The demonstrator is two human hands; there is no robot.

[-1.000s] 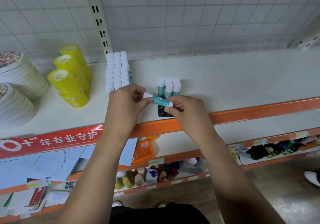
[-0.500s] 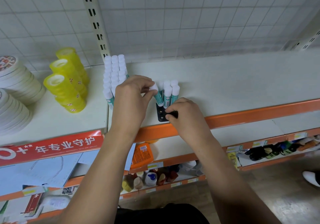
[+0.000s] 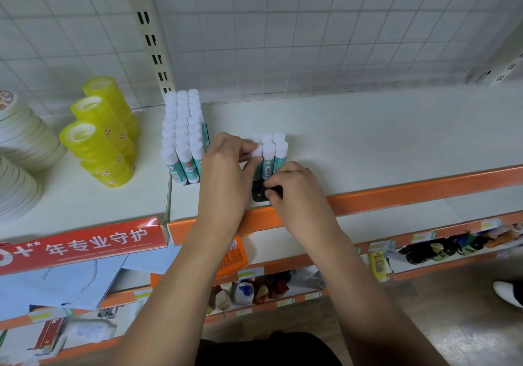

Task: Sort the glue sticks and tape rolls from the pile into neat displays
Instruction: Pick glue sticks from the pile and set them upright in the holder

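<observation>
On the white shelf (image 3: 368,139) a small black tray (image 3: 259,195) holds several upright teal glue sticks with white caps (image 3: 273,153). My left hand (image 3: 226,164) pinches one more glue stick (image 3: 257,150) by its white cap and stands it upright in the tray's left column. My right hand (image 3: 294,187) pinches the tray's front edge. To the left stands a full block of glue sticks (image 3: 184,136). Further left are stacks of yellow tape rolls (image 3: 99,136) and white tape rolls (image 3: 22,144).
A slotted upright post (image 3: 147,34) and wire grid back the shelf. An orange shelf lip (image 3: 410,193) runs along the front, with a red sign strip (image 3: 85,244) on the left. Lower shelves hold papers, bottles and an orange pack (image 3: 233,255).
The glue stick held level between both hands has been turned upright by my left hand and brought down into the tray. My right hand let go of it and took the tray's front edge.
</observation>
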